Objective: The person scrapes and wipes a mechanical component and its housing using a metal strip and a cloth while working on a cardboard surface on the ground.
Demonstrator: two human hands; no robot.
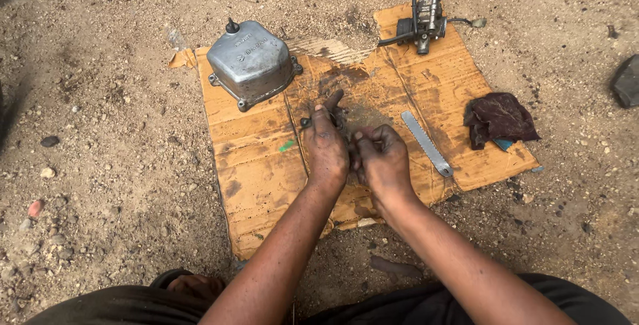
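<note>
My left hand [326, 144] and my right hand [381, 159] meet over the middle of a greasy cardboard sheet [253, 165] laid on the dirt. Both are oily. The left hand pinches a small dark metal part [307, 123] at its fingertips, one finger pointing up. The right hand's fingers curl against the left hand; what it grips is hidden. A grey cast metal engine cover [251, 63] lies on the cardboard's far left corner. A flat silver saw blade piece [426, 143] lies just right of my right hand.
A small carburettor-like assembly with hoses [424, 22] stands at the cardboard's far edge. A dark red oily rag [499, 119] lies at its right side. A dark stone [627, 82] sits at the far right. Sandy, pebbly ground surrounds the sheet. My knees are at the bottom.
</note>
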